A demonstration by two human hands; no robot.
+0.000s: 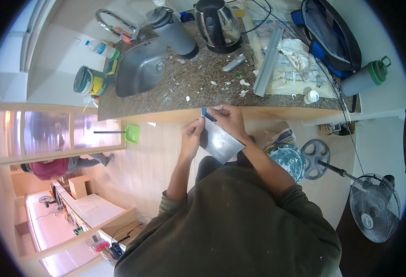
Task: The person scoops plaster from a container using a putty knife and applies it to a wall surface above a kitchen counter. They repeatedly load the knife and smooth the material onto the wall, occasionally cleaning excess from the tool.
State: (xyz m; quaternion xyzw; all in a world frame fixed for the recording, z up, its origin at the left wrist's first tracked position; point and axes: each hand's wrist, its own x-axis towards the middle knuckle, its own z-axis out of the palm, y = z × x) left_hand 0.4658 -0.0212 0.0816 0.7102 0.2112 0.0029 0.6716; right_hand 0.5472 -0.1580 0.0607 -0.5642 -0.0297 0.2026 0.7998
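Observation:
A wide metal putty knife [219,142], its broad shiny blade tilted toward my body and a blue part at its far end, is held between my hands in front of the counter. My left hand [193,135] pinches its left edge with thumb and fingers. My right hand [229,121] is closed around the blue end, and its fingers partly hide it. A small pale bit shows at the right fingertips; what it is I cannot tell.
A granite counter [184,99] scattered with white crumbs holds a sink [138,69], grey bottle [173,34], electric kettle [217,25], metal strip [268,62] and open bag [330,37]. A plaster-smeared bucket [286,161] and standing fan [373,207] are at right. Another person [50,170] crouches at far left.

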